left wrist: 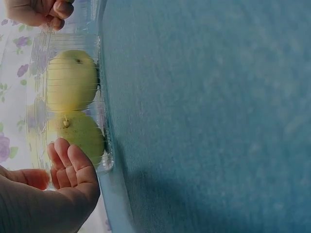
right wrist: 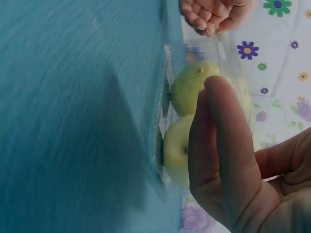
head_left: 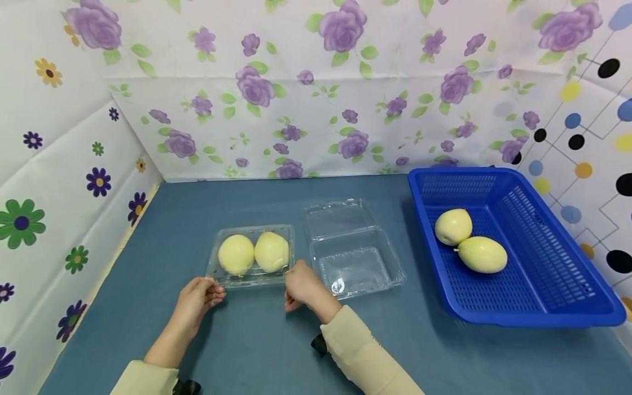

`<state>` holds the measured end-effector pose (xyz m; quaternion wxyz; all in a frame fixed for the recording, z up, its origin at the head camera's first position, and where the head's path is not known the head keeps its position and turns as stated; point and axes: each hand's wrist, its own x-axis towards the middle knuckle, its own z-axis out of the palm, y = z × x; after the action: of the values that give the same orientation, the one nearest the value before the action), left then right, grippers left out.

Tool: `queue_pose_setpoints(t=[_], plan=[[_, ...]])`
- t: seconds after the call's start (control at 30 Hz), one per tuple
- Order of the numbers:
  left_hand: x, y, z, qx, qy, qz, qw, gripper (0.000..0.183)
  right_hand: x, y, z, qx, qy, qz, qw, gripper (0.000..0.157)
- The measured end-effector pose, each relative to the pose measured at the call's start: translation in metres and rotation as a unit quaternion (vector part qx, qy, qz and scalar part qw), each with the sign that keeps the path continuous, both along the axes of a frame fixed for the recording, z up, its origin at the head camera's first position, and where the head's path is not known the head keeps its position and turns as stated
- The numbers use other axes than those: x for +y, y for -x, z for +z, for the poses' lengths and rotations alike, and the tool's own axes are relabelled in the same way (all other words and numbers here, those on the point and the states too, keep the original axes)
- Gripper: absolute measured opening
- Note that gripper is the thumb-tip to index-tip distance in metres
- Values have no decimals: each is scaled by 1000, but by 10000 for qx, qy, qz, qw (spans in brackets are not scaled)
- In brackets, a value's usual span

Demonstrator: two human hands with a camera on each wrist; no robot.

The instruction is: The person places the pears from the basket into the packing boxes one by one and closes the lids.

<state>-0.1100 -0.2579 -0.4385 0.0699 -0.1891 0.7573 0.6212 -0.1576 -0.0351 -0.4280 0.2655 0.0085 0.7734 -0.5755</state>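
A lidded clear plastic fruit box point(head_left: 250, 280) lies on the blue table with two pale yellow fruits point(head_left: 236, 255) side by side inside, like small melons. Its lid is down over them. At the front left corner, my left hand point(head_left: 195, 302) pinches the lid edge between thumb and fingers. My right hand point(head_left: 304, 282) holds the front right corner, index finger and thumb on the rim. The left wrist view shows both fruits point(left wrist: 73, 82) through the ribbed plastic wall. In the right wrist view the fingers of my right hand point(right wrist: 228, 150) cover part of the box.
A second clear box point(head_left: 353, 260) stands open just right of the first, its lid folded back. Further right is a blue plastic basket point(head_left: 538, 280) holding two more pale yellow fruits point(head_left: 481, 255). Flower-printed sheets point(head_left: 296, 109) wall the table's back and left side.
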Motion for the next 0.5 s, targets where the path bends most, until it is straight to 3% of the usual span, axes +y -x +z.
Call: queue_pose_setpoints(t=[0.33,0.5], plan=[[0,-1,0,-66,549,-77,9984,33,3,0,1,457,-477,132,9977,26],[1,-1,-2,153,1120,120,9935,35,5,0,4,782,-477,129,9957,28]])
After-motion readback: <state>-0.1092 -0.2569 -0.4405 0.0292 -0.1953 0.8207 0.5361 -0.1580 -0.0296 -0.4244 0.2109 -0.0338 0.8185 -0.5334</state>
